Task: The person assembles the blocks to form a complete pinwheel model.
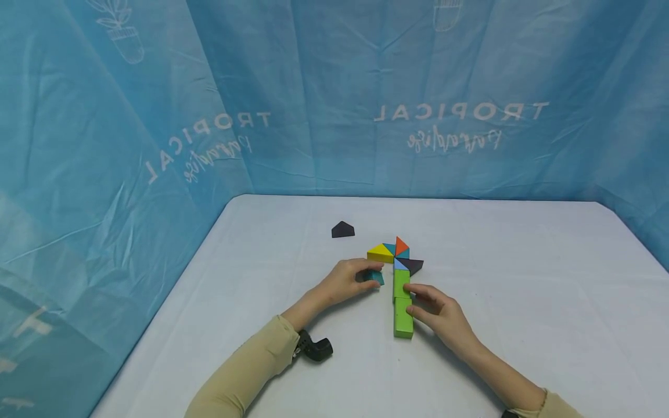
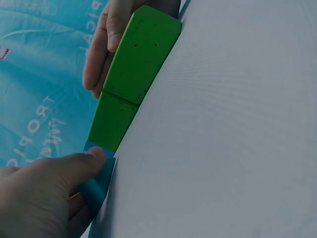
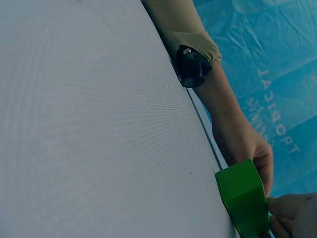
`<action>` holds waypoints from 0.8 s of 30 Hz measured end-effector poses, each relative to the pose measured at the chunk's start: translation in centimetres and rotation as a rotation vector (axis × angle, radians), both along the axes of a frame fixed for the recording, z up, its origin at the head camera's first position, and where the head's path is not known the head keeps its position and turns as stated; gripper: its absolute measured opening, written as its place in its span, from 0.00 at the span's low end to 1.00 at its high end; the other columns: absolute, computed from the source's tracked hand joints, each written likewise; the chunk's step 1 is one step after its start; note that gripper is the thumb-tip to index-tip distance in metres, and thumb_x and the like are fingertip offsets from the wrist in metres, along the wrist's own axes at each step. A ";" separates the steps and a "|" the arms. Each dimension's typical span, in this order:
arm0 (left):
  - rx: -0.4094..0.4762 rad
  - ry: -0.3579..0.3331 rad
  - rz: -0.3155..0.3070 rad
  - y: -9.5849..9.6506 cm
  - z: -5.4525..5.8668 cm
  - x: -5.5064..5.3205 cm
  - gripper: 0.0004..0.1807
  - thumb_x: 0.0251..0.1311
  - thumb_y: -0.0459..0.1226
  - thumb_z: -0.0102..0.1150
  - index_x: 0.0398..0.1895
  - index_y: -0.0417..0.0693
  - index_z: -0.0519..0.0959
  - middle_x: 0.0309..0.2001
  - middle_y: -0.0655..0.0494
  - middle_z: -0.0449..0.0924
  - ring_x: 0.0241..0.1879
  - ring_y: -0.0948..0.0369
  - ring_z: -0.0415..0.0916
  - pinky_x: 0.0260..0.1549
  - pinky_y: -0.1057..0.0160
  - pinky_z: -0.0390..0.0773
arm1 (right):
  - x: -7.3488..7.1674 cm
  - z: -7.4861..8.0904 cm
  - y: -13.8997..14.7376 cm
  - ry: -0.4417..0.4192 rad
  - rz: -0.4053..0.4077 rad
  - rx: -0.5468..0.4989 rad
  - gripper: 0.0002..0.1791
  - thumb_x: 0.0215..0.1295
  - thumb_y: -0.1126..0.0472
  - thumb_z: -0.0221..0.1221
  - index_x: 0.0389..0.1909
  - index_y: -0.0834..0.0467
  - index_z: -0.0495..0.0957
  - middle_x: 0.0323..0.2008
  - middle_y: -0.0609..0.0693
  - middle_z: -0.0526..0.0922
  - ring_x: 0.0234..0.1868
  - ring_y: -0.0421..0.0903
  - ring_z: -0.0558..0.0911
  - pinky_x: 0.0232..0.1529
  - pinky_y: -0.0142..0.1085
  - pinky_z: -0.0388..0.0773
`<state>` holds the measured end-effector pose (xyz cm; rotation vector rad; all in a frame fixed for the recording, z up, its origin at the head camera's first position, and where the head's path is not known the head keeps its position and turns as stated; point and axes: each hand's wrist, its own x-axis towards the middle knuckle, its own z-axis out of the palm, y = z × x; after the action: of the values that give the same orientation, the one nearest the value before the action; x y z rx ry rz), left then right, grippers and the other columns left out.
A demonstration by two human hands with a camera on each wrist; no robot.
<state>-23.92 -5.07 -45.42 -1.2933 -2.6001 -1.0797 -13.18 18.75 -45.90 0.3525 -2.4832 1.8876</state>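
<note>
My left hand [image 1: 349,280] pinches a teal block [image 1: 375,277] between thumb and fingers, low over the table, left of the green blocks. In the left wrist view, that teal block [image 2: 99,186] lies under the thumb. Two green rectangular blocks stand end to end, the far one [image 1: 401,283] and the near one [image 1: 403,318]. Fingertips of my right hand [image 1: 444,319] touch their right side. Beyond them, a pinwheel-like cluster holds a yellow block [image 1: 380,254], an orange-red block [image 1: 401,246], teal pieces, a light blue piece [image 1: 399,265] and a dark block [image 1: 413,265].
A separate dark five-sided block [image 1: 342,230] lies farther back, left of the cluster. White cloth covers the table [image 1: 522,290]. Blue printed curtains [image 1: 334,87] rise behind and at the sides. A black wrist camera [image 1: 316,349] sticks out by the left sleeve.
</note>
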 end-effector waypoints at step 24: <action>0.051 -0.113 -0.028 0.1 0.2 0.2 0.20 0.66 0.38 0.55 0.59 0.38 0.73 0.42 0.53 0.83 0.41 0.64 0.79 0.44 0.69 0.76 | 0.1 0.0 0.0 0.034 0.011 -0.002 0.23 0.60 0.57 0.64 0.56 0.57 0.76 0.56 0.50 0.76 0.60 0.49 0.72 0.59 0.31 0.67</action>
<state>-23.72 -5.01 -45.18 -1.2989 -2.6214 -1.2512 -13.12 18.77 -45.89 0.3947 -2.4625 1.8722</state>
